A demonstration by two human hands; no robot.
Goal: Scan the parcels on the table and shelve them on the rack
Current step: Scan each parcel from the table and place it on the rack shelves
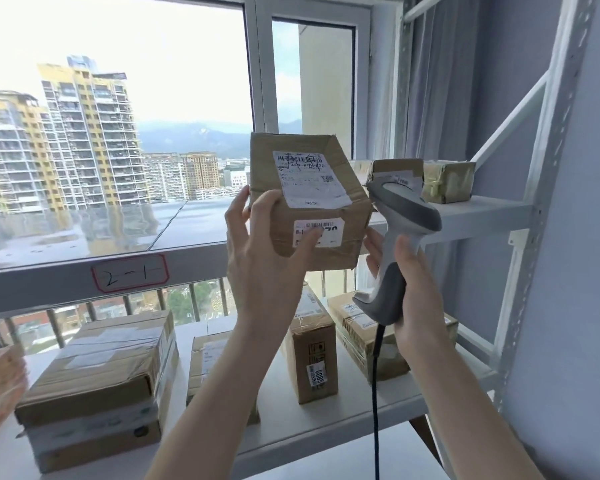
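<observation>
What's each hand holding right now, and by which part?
The left hand grips the box at its lower left corner, thumb across the small barcode label. The right hand grips the scanner by its handle.

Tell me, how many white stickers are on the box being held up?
2. A large label on the box's upper face; a small barcode sticker on the face below, partly under the left hand's thumb. Hidden sides may carry more.

- Handwritten "2-1" stands on the red-edged label on the shelf beam, middle left.
- "6085" stands on the sticker of the upright box, lower centre.
</observation>
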